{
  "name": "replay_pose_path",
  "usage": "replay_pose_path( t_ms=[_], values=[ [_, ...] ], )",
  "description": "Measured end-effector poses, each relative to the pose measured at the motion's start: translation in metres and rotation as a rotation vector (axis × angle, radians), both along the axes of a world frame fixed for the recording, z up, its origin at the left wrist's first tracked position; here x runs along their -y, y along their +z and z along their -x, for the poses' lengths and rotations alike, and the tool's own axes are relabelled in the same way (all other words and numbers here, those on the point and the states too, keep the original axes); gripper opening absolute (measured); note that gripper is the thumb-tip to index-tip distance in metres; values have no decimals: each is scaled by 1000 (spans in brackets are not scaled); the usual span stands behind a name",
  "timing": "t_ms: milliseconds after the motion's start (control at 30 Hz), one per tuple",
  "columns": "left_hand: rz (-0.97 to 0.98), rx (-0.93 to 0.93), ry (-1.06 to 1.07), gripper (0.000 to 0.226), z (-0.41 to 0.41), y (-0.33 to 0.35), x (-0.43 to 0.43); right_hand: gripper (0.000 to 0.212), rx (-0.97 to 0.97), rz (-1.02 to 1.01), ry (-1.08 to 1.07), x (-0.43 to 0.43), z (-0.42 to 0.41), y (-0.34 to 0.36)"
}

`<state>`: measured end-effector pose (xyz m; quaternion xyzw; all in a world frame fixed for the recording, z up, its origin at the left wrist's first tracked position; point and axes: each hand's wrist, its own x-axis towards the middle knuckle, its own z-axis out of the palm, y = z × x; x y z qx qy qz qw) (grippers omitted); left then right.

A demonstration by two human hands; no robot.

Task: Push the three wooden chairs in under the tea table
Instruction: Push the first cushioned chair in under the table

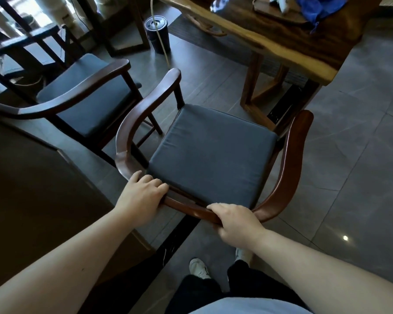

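Observation:
A wooden armchair (297, 155) with a dark grey seat cushion stands right in front of me, its front facing the tea table (279, 48) at the upper right. My left hand (141, 196) and my right hand (236, 219) both grip its curved back rail. The chair's front is a short way from the table's near edge, not under it. A second chair (77, 91) of the same kind stands to the left, angled away. Part of a third chair back (25, 44) shows at the far upper left.
A dark cylindrical bin (157, 32) with a cord running past it stands on the tiled floor beyond the chairs. A blue cloth (320, 7) and a tray lie on the table. A large dark surface (32, 189) fills the left foreground. My feet (197, 267) show below.

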<state>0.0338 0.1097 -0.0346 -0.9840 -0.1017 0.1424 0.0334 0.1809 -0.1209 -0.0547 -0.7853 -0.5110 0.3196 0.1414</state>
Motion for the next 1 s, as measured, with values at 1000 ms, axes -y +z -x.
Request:
replay_pose_path(
  t_ms=[1000],
  values=[
    [217, 263, -576, 41, -29, -19, -99, 29, 324, -82, -478, -59, 48, -5]
  ],
)
